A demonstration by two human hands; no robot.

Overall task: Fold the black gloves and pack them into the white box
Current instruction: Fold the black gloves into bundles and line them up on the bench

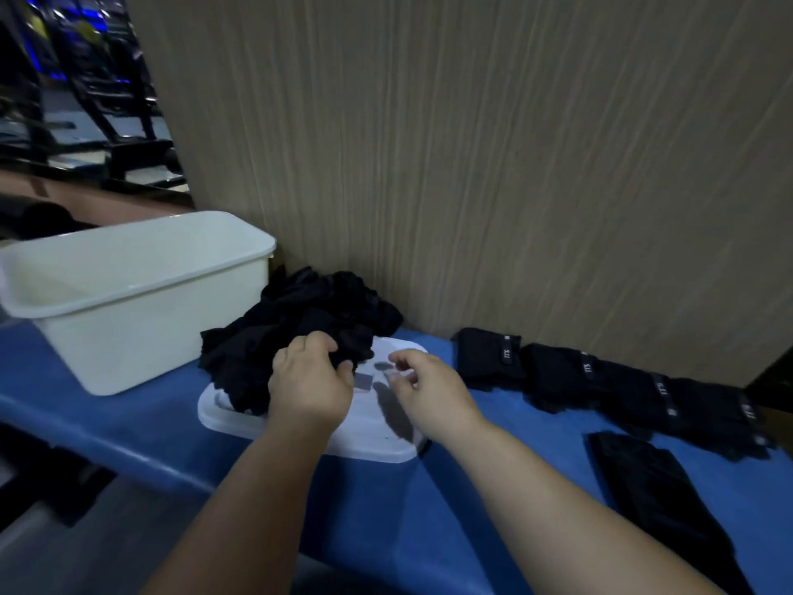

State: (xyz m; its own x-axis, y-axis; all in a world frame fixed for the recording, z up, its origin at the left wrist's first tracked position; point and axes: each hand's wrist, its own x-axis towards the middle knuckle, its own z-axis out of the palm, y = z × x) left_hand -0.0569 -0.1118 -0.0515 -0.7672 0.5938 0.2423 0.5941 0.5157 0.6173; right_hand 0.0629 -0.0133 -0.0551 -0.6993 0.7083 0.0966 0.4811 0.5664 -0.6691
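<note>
A heap of loose black gloves (pixel 300 324) lies partly on a white lid (pixel 373 440) in the middle of the blue table. My left hand (pixel 311 382) grips a glove at the heap's near edge, fingers curled into the fabric. My right hand (pixel 422 388) hovers just to the right over the lid with loosely curled fingers and holds nothing. The white box (pixel 128 294) stands open at the left; I see nothing inside it. A row of folded black gloves (pixel 600 380) lies to the right along the wall.
The blue table (pixel 429 530) has its front edge running from lower left toward me. A wood-grain wall panel (pixel 472 165) rises right behind the heap. Another flat black glove (pixel 652 487) lies at the right near my forearm. Dark furniture stands at the far upper left.
</note>
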